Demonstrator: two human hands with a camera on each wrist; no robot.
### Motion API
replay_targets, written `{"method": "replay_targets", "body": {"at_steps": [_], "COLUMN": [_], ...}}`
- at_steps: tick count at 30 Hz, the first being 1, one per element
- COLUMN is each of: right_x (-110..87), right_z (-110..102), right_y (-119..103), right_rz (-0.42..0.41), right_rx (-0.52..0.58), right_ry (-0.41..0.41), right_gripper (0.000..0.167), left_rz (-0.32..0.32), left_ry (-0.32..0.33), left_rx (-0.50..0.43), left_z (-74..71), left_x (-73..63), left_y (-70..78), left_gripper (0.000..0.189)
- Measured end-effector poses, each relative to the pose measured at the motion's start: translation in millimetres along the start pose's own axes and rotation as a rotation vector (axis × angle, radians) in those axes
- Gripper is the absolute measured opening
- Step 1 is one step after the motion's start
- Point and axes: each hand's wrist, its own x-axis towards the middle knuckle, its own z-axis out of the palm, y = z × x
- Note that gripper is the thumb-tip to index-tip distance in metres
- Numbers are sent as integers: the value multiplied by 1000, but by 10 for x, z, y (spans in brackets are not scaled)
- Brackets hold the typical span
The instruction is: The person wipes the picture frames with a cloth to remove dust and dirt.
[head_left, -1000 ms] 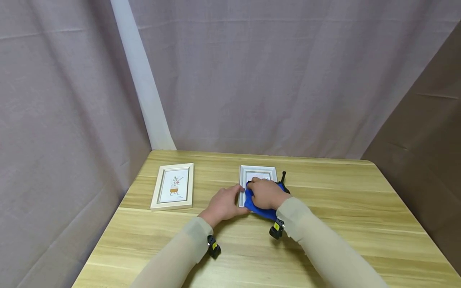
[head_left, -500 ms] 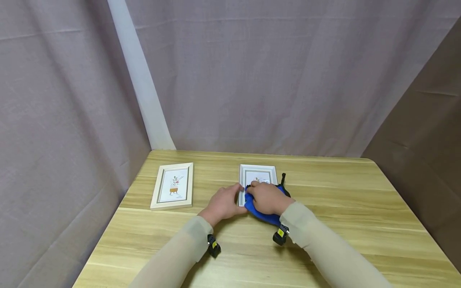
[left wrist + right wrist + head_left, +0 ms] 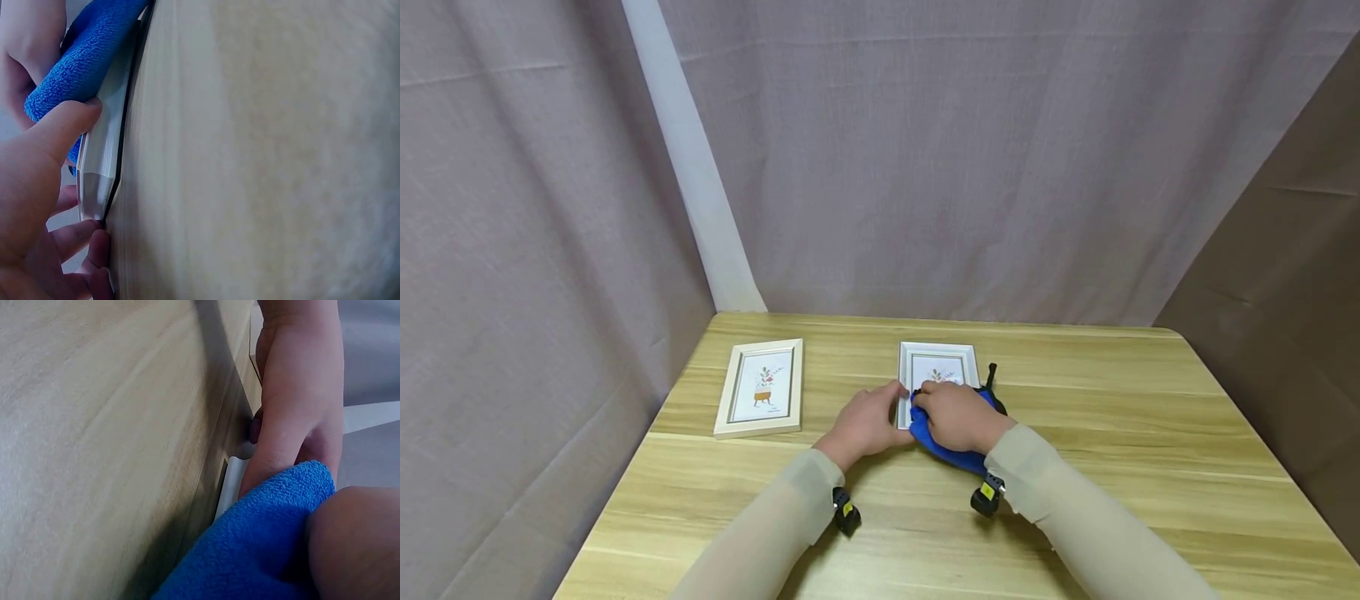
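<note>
A white picture frame point(image 3: 937, 350) with a plant print lies flat on the table, partly covered by a blue cloth point(image 3: 951, 454). My left hand point(image 3: 865, 423) grips the frame at its near left corner, thumb on the near edge and fingers along the left side, as the left wrist view shows with the frame's edge point(image 3: 103, 140). My right hand point(image 3: 958, 415) holds the bunched terry cloth point(image 3: 250, 544) and presses it on the frame's lower part. The cloth has a black border and a black loop point(image 3: 992, 373) sticking out at the right. The frame's lower right is hidden.
A second picture frame point(image 3: 722, 412), cream with a plant-pot print, lies flat to the left of my left hand. The wooden table point(image 3: 1112, 433) ends at a back edge against a grey-mauve curtain point(image 3: 925, 167). A brown curtain point(image 3: 1292, 275) hangs on the right.
My right hand has slid the cloth slightly toward me and to the right across the frame, uncovering more of the print. The left hand stays in place on the frame.
</note>
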Motion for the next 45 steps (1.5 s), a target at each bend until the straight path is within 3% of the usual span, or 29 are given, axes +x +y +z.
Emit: {"method": "replay_targets", "body": {"at_steps": [20, 45], "right_x": [-136, -398], "right_z": [11, -2], "right_y": [-14, 168], "right_rz": [45, 64], "right_rx": [-144, -157], "right_ry": [-1, 24], "right_gripper": [32, 30], "left_rz": [-14, -47], "left_ry": [4, -6], "left_rx": [-37, -57], "left_z": [0, -37], "left_x": [-2, -45], "left_y": [71, 53], "left_gripper": [70, 73]}}
